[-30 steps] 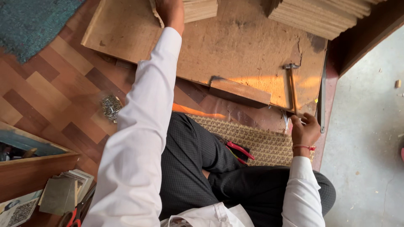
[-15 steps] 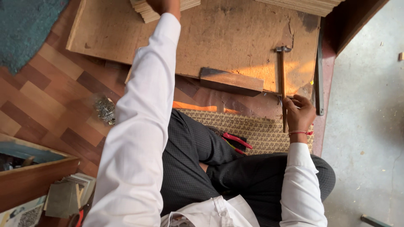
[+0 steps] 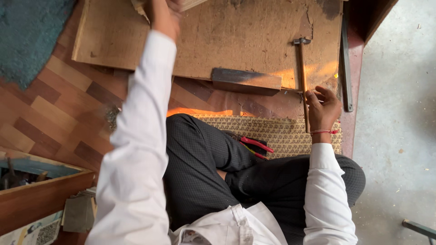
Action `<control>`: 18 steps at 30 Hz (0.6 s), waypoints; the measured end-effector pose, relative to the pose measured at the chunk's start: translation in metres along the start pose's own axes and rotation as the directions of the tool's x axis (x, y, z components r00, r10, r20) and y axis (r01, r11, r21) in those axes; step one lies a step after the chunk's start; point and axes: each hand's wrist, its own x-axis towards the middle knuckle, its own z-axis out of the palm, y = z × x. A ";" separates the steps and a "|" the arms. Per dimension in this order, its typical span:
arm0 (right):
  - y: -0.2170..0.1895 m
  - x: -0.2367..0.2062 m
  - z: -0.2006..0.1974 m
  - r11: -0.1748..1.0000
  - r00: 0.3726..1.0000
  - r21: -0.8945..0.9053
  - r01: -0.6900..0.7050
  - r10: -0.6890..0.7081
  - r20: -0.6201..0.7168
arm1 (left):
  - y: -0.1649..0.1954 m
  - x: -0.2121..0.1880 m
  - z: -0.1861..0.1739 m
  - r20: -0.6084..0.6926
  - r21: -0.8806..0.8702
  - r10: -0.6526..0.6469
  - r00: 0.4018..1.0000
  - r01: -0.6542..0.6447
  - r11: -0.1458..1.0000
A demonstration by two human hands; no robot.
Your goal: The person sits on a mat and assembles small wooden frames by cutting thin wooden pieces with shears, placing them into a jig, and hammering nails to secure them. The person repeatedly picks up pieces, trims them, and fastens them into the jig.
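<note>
Seen from above, a person sits cross-legged on a patterned woven mat. At far left lies a teal rug on wood-patterned flooring. The left hand reaches up to pale wooden strips at the top edge of a worn plywood board; its finger state cannot be told. Red-handled pliers lie on the mat. The right hand has its fingers curled around the handle of a wooden-handled hammer, whose metal head rests on the board.

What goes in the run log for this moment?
right hand: grips hammer handle | left hand: on wood strips | hammer head on board
</note>
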 end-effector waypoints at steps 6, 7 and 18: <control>-0.043 -0.033 0.015 0.907 0.948 0.400 -0.131 -0.003 0.318 | -0.045 -0.179 0.035 0.533 -0.412 -0.482 0.696 0.710 0.571; -0.053 -0.043 0.021 0.870 0.923 0.457 -0.187 -0.003 0.385 | -0.046 -0.212 0.040 0.569 -0.389 -0.475 0.672 0.728 0.564; -0.109 -0.053 0.007 0.833 0.862 0.343 0.434 -0.495 0.111 | 0.040 -0.310 0.072 0.736 0.085 0.072 0.674 -0.197 0.977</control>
